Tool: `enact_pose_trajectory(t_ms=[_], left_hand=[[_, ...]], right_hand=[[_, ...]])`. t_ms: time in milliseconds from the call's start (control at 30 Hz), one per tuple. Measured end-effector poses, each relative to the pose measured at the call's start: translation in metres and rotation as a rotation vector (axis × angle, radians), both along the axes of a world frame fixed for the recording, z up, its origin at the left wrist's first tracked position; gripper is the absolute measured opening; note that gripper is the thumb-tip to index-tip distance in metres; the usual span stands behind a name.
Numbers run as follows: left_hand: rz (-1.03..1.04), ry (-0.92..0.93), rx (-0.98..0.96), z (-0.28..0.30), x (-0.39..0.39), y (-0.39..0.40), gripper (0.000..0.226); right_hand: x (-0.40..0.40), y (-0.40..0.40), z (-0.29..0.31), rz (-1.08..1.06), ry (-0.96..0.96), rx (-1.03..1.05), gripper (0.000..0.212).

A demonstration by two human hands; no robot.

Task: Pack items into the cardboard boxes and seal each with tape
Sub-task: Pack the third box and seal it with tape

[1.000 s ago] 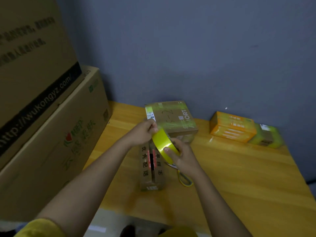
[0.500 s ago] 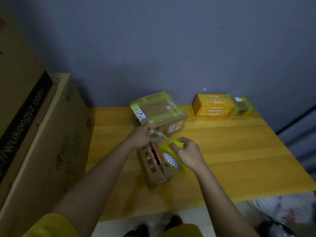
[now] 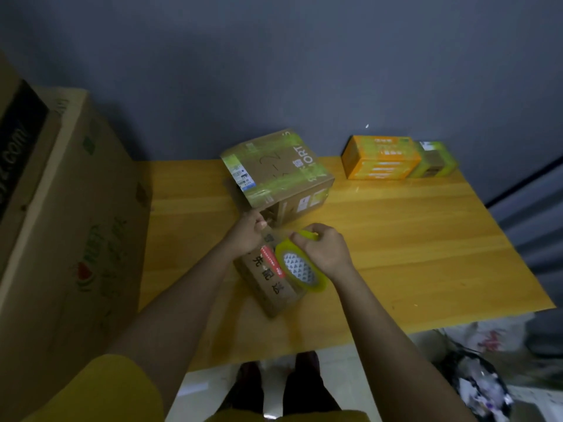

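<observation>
Taping up the small brown cardboard box [image 3: 271, 278] on the yellow wooden table [image 3: 411, 239]

Right hand [image 3: 324, 254] grips the yellow-green tape roll [image 3: 300, 269]; left hand [image 3: 246, 236] pinches the clear tape end at the box's far edge.

Packing room, stacked cartons [image 3: 61, 208], wooden table [image 3: 411, 239]

A wooden table [image 3: 426, 239] with a yellow-orange top stands against a dark grey-blue wall [image 3: 304, 71]. Left of the table, large brown cartons [image 3: 61, 223] are stacked higher than its top; one bears a watermelon picture. Below the table's right front corner, a white plastic bag [image 3: 493, 336] and a dark bag of crumpled scraps [image 3: 478, 388] lie on the pale floor [image 3: 201, 391].
</observation>
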State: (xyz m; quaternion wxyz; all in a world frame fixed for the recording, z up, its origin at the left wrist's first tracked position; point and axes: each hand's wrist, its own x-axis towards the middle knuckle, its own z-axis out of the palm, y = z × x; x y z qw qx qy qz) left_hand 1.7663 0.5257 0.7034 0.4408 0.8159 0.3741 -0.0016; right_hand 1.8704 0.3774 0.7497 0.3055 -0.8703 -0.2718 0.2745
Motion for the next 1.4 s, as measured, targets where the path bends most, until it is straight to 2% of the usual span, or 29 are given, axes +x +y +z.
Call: enact_pose_trajectory(t_ms=[100, 267, 333, 467, 667, 833, 1000, 1200, 1300, 1400], left_hand=[[0.21, 0.024, -0.012, -0.006, -0.016, -0.014, 0.012], [0.498, 0.067, -0.074, -0.013, -0.036, -0.039, 0.025], [0.541, 0.062, -0.11, -0.01, -0.043, -0.041, 0.025], [0.454, -0.022, -0.105, 0.002, -0.057, -0.039, 0.008], [0.366, -0.119, -0.074, 0.01, -0.069, -0.036, 0.022], [0.317, -0.043, -0.074, 0.002, -0.078, -0.038, 0.013], [0.296, 0.006, -0.148, -0.01, -0.081, -0.037, 0.012], [0.342, -0.026, -0.326, -0.015, -0.077, -0.031, 0.021], [0.311, -0.084, -0.356, -0.02, -0.079, -0.03, 0.024], [0.328, -0.155, -0.367, -0.022, -0.08, -0.031, 0.024]], right_hand=[[0.005, 0.011, 0.007, 0.115, -0.022, -0.072, 0.07], [0.003, 0.027, 0.022, 0.384, -0.064, -0.178, 0.066], [0.002, 0.03, 0.027, 0.459, -0.07, -0.188, 0.064], [-0.003, 0.025, 0.042, 0.476, -0.067, -0.094, 0.059], [-0.016, 0.009, 0.05, 0.472, -0.146, -0.018, 0.051], [-0.026, 0.006, 0.027, 0.495, -0.161, -0.071, 0.055], [-0.036, 0.007, 0.002, 0.505, -0.249, -0.186, 0.061], [-0.038, 0.006, -0.005, 0.491, -0.325, -0.213, 0.043], [-0.036, 0.003, 0.001, 0.562, -0.205, -0.222, 0.035], [-0.026, 0.002, 0.004, 0.543, -0.096, -0.2, 0.028]])
